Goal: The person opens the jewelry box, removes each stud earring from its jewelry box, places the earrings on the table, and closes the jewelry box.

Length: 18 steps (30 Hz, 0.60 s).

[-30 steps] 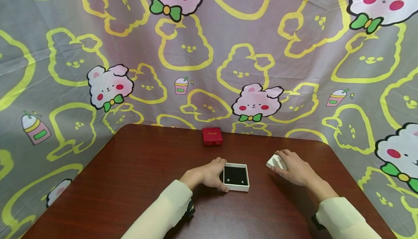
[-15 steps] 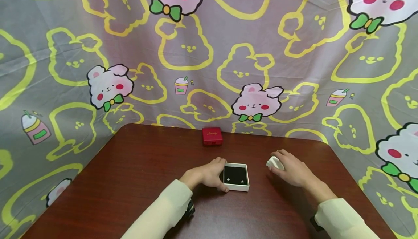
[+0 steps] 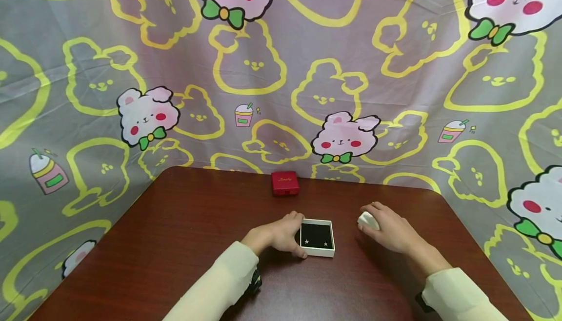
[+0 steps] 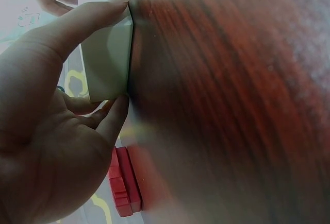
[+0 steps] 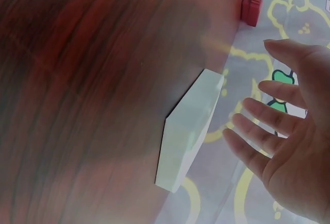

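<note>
My left hand [image 3: 281, 234] grips the left side of a shallow white jewelry box [image 3: 318, 252], thumb at the near corner and fingers at the far one. Inside it, two small silver star earrings [image 3: 307, 241] sit on a black pad [image 3: 317, 234]. The left wrist view shows the thumb and fingertips against the box's side wall [image 4: 108, 62]. To the right, a white box lid [image 5: 191, 131] lies on the table, partly hidden in the head view by my right hand [image 3: 391, 226]. In the right wrist view that hand hovers over the lid, fingers spread and apart from it.
A red box [image 3: 285, 184] with gold lettering stands at the table's back edge. The dark wooden table [image 3: 210, 204] meets a grey curtain [image 3: 263, 52] printed with cartoon figures, behind and on both sides.
My right hand has shifted slightly left over the lid and covers more of it. The left hand and the jewelry box have stayed in place.
</note>
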Each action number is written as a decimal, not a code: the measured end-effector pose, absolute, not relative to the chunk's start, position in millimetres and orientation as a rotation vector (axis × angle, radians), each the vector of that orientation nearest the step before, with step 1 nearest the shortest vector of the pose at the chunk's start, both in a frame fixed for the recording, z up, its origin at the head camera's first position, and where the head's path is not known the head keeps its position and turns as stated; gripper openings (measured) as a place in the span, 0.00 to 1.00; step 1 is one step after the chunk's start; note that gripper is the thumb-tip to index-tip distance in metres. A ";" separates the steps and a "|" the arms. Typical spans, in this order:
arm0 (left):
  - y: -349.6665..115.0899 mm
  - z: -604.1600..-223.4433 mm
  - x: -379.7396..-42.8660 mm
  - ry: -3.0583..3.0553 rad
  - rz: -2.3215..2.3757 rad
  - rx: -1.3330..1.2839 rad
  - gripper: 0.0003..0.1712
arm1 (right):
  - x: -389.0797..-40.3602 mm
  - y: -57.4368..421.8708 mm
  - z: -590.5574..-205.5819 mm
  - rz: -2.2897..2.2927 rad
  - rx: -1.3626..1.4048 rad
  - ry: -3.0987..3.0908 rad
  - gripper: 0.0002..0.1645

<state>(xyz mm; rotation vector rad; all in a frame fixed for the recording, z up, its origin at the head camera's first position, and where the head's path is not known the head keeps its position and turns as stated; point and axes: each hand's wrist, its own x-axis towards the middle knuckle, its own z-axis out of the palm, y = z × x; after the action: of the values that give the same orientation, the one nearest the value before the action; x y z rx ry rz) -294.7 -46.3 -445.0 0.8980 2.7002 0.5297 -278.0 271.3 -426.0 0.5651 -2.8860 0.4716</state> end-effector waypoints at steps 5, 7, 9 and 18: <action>-46.3 -445.1 -295.0 2.699 0.533 0.900 0.49 | -276.4 268.3 -426.7 0.461 0.598 -2.857 0.24; -46.3 -445.6 -295.2 2.700 0.532 0.904 0.50 | -275.8 267.0 -426.9 0.455 0.607 -2.851 0.24; -46.3 -446.4 -295.6 2.701 0.533 0.908 0.50 | -275.1 265.8 -426.5 0.450 0.613 -2.844 0.23; -46.5 -446.7 -296.1 2.701 0.528 0.907 0.51 | -271.8 259.9 -424.5 0.425 0.642 -2.804 0.22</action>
<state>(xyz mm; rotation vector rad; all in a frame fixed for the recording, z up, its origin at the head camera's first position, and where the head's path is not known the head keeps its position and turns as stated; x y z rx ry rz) -296.1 -46.5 -446.7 0.9065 2.7009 0.5283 -271.8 259.9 -424.5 0.6416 -2.8039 0.4247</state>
